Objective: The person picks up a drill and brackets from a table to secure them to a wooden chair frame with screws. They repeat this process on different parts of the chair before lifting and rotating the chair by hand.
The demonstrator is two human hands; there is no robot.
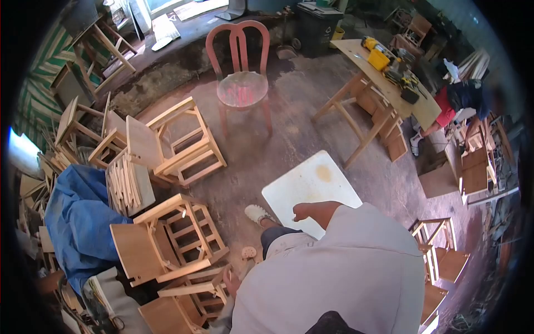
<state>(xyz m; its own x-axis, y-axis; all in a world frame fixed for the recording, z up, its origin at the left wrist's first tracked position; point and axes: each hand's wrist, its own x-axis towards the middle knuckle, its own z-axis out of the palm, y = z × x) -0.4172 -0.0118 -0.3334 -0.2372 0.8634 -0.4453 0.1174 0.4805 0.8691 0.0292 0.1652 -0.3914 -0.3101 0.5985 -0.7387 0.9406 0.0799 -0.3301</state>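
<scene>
My left hand (231,281) is low in the view, closed at the end rail of a light wooden chair (192,289) that lies tipped over. Just above that chair, another wooden chair (183,239) lies on its side with its slatted frame showing. My right hand (302,212) is in front of my body, over a white board or tabletop (311,183) with a tan stain. Its fingers are curled together, and a tiny pale spot shows at the fingertips, too small to name.
Further tipped chairs (189,142) and a blue tarp (80,217) are on the left. A red plastic chair (242,89) stands ahead. A workbench (384,83) at the right holds yellow tools. Beyond it, a person (464,97) bends over wooden pieces. More chairs (436,250) stand at lower right.
</scene>
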